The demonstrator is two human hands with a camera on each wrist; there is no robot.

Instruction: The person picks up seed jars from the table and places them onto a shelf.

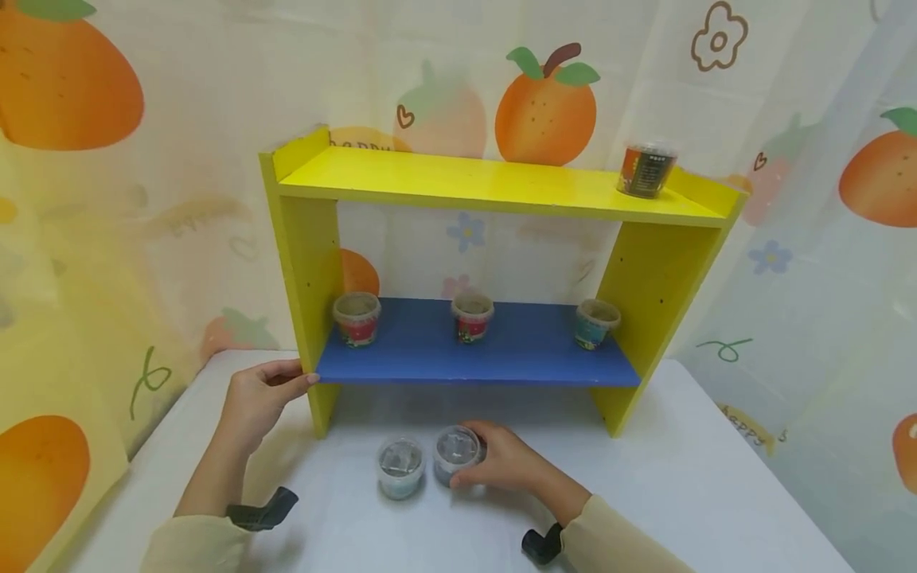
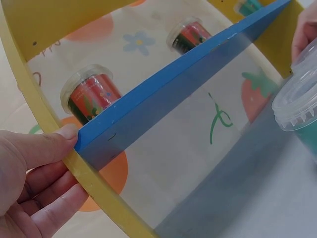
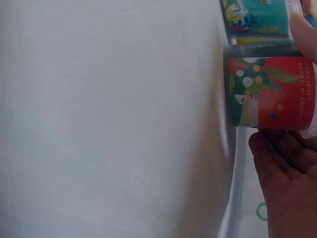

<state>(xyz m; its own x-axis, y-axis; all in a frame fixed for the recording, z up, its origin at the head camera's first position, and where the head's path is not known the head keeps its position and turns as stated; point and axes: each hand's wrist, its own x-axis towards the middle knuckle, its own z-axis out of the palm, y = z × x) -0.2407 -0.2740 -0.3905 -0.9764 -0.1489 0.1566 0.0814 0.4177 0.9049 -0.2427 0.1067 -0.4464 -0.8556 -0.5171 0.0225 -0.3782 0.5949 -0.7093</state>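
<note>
My left hand [image 1: 261, 398] holds the left side panel of a yellow and blue shelf [image 1: 473, 370]. Its thumb lies on the front edge by the blue board, with the fingers behind the panel, as the left wrist view shows. On the white table, my right hand [image 1: 505, 458] grips a small plastic cup [image 1: 456, 454] with a clear lid. That cup bears a red label in the right wrist view. Just left of it stands a second lidded cup [image 1: 400, 469], whose teal label [image 3: 257, 20] shows in the right wrist view.
Two red-labelled cups [image 1: 357, 328] [image 1: 472, 326] and a teal-labelled cup [image 1: 593, 333] stand on the blue board. A dark-labelled cup [image 1: 646, 171] sits at the right of the yellow top. Behind the shelf hangs a fruit-print curtain [image 1: 430, 79]. The white table [image 1: 702, 461] extends around the shelf.
</note>
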